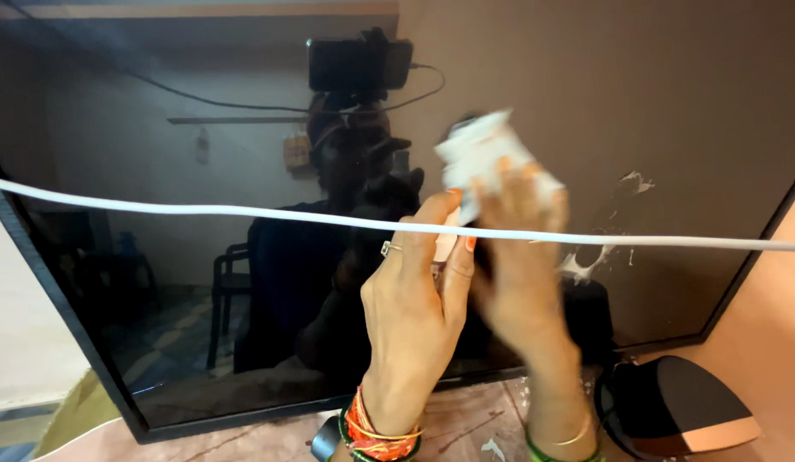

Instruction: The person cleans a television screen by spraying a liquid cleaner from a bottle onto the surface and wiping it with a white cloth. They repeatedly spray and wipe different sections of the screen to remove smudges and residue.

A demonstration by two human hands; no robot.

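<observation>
White cable strung straight across in front of everything, cutting over both hands and the dark screen. Black and copper-coloured thing parked on the desk at lower right, just beside the screen's bottom corner; can't tell what it is. Couple of white smears on the glass right of the hands, another up near the right edge.

Screen leaning up off a reddish-brown desk with a few white flecks on it. Peach wall off to the right, pale wall on the left. Glass mirroring a room: chair, hanging wire, dark figure.

No containers anywhere in view.

Right hand blurred, fingers clamped on a crumpled white cloth, pressed against the screen near the upper middle. Left hand loose and flat, fingers together pointing up, gripping nothing, just beside the right one and close to the glass. Bangles on both wrists, ring on the left.
</observation>
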